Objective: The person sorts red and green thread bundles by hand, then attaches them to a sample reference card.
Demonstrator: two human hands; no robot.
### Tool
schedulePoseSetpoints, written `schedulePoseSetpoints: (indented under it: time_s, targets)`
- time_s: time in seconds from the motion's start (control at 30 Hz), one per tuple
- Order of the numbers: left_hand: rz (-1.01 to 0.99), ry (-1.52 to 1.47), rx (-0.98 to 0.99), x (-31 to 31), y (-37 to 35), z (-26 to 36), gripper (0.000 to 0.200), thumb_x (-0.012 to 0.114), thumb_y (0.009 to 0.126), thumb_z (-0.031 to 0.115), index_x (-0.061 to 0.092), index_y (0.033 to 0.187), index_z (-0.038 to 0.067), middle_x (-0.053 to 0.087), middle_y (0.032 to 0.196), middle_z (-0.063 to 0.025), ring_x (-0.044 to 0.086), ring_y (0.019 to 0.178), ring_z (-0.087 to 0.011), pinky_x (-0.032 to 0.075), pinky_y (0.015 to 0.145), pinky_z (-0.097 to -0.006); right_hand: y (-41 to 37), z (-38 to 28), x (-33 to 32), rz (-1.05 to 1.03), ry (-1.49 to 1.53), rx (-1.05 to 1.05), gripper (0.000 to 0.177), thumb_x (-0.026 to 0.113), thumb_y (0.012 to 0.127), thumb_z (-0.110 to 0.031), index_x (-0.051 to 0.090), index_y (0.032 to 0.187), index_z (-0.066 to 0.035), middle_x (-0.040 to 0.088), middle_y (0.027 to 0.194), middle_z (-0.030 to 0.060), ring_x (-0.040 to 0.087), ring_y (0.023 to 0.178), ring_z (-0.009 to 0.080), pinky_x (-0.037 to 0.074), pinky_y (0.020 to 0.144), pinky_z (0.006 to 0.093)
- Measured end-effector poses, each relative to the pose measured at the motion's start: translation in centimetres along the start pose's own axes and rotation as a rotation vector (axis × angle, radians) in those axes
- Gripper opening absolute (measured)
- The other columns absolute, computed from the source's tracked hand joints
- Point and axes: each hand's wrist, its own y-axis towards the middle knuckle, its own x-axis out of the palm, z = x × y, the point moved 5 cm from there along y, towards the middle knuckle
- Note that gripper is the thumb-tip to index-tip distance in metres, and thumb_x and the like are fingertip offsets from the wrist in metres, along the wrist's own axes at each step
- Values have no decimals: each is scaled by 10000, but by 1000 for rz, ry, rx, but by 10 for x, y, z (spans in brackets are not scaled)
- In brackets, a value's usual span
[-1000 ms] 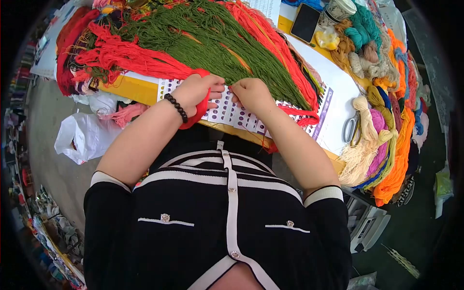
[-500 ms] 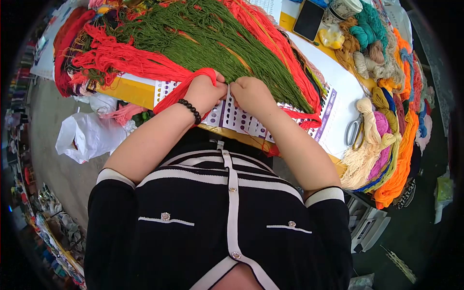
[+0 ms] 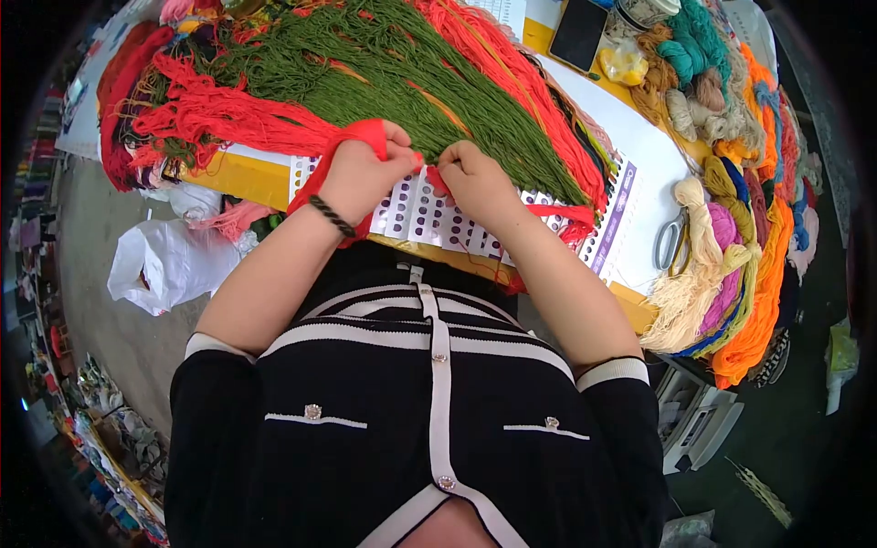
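Observation:
A skein of red yarn (image 3: 265, 119) runs from the left of the table and loops over my left hand (image 3: 365, 173). The thumb and fingertips of this hand are pinched on red strands. Just to the right, my right hand (image 3: 477, 187) has its fingers curled, pinching red yarn too; a short bit of red shows between the two hands. Beneath them lies a white card with rows of holes (image 3: 422, 212) and a purple printed edge. Green yarn (image 3: 365, 100) spreads beyond my fingertips, with more red yarn (image 3: 484, 41) along its right side.
Scissors (image 3: 670, 245) lie on the table at right, beside cream (image 3: 699, 274) and orange (image 3: 763, 301) skeins. A phone (image 3: 578, 35) and a jar (image 3: 644, 13) stand at the back. A white plastic bag (image 3: 164, 265) is at lower left.
My left hand has shifted slightly left and down, and the gap between my hands has widened, with red yarn showing there. The view has shifted a little.

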Motion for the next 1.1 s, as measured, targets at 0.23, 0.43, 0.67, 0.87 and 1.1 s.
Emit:
schedulePoseSetpoints:
  time_s: [0.23, 0.43, 0.67, 0.87, 1.1]
  targets:
    - [-85, -696, -113, 14, -7, 3, 335, 549, 861, 45, 470, 1182, -7, 640, 941, -96, 585, 701, -106, 477, 634, -222, -4, 2, -6, -14, 313, 128, 116, 456, 876, -110, 504, 953, -37, 607, 737, 76, 539, 586, 119, 432, 531, 240]
    - [-161, 75, 156, 35, 3, -10, 333, 475, 908, 63, 493, 1240, 41, 615, 827, -10, 517, 649, -70, 448, 619, -211, -4, 2, -10, -71, 756, 149, 92, 450, 869, -100, 505, 929, -58, 576, 697, 45, 527, 585, 116, 418, 538, 227]
    - [90, -351, -286, -35, 5, -24, 263, 461, 941, 191, 584, 1143, 76, 521, 679, 58, 492, 607, -44, 356, 504, -168, 1, 6, -5, -30, 231, 164, 201, 438, 847, -124, 514, 998, -15, 628, 758, 108, 606, 674, 159, 462, 570, 290]
    - [50, -739, -306, -102, -1, -26, 301, 492, 930, 217, 539, 1198, 89, 481, 678, 70, 494, 613, -22, 303, 441, -131, 0, 2, -6, 19, -5, 111, 225, 416, 836, -86, 492, 1032, -5, 647, 808, 122, 619, 683, 170, 479, 639, 302]
    - [83, -943, 30, -227, -8, -1, 357, 484, 932, 161, 459, 1273, 58, 533, 802, 14, 526, 724, -18, 368, 461, -112, -4, -2, -4, -14, 30, 134, 214, 398, 858, -91, 467, 1040, -3, 636, 774, 93, 592, 656, 142, 468, 612, 279]
